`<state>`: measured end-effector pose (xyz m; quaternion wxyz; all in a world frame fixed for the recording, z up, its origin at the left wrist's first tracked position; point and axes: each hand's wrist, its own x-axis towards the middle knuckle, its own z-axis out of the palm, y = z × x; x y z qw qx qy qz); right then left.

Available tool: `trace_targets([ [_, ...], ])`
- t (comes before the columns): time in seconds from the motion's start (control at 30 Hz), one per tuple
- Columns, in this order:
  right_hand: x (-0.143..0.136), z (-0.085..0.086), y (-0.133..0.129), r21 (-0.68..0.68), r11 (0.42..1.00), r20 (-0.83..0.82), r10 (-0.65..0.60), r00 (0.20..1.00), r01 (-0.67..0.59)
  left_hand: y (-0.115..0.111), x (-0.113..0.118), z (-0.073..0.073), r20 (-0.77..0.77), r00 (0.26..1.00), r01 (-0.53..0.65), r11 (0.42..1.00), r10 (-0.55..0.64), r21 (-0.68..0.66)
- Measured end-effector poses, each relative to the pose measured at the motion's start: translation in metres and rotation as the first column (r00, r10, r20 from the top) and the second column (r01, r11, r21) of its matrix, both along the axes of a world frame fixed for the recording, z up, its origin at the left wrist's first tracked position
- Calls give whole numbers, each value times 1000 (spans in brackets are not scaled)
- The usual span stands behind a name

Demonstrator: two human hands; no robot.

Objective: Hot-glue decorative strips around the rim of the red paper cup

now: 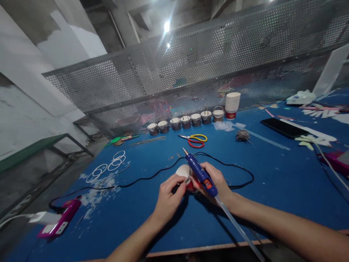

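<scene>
A paper cup [182, 170], white at the mouth with a touch of red below, sits between my two hands just above or on the blue table [131, 225]; my fingers hide which. My left hand [168, 194] has thumb and forefinger pinched together on a thin grey strip [187, 179] at the cup's rim. My right hand [218, 182] is wrapped around a blue glue gun [200, 173], its nozzle aimed up and away over the table, a clear glue stick [240, 227] trailing from its back end; the fingertips of that hand reach down beside the cup.

A black cord [147, 177] snakes across the table beyond my hands. Past it lie scissors [191, 138] with one red and one yellow handle, and to their right a ball of grey yarn [242, 135]. Farther back, seven dark-sided small cups [185, 122] line up beside a stack of paper cups [232, 104], before a perforated metal panel [152, 80]. White rings [107, 168] and a magenta power strip [62, 222] lie at left, a black phone [284, 128] at right
</scene>
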<state>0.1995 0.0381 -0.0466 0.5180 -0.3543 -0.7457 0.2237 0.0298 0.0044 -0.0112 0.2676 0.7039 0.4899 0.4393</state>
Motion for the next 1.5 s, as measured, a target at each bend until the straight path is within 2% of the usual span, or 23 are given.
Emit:
trace_targets([
  [0.3, 1, -3, 2, -14, 1000, 7, 8, 1000, -8, -1, -3, 0, -50, 999, 4, 999, -2, 33],
  [0.53, 3, 2, 2, 2, 1000, 18, 14, 1000, -14, 0, -5, 2, -17, 1000, 3, 1000, -3, 27],
  [0.83, 4, -4, 8, -19, 1000, -4, 8, 1000, -8, 1, -9, 7, 68, 998, -1, 990, 11, -139],
  [1.0, 5, 4, 8, -77, 997, -64, -8, 998, 3, 3, -13, 10, 144, 989, 12, 966, 26, -256],
  [1.2, 5, 11, 3, -122, 986, -75, 109, 991, -118, 5, -11, 9, 247, 961, -32, 937, 124, -348],
  [1.37, 3, 2, 2, -84, 993, -21, 86, 996, -88, 6, -4, 16, 234, 961, -53, 930, 146, -362],
  [1.5, 3, 1, 4, -83, 995, -24, 47, 999, -49, 10, 5, 23, 188, 976, -26, 925, 105, -380],
])
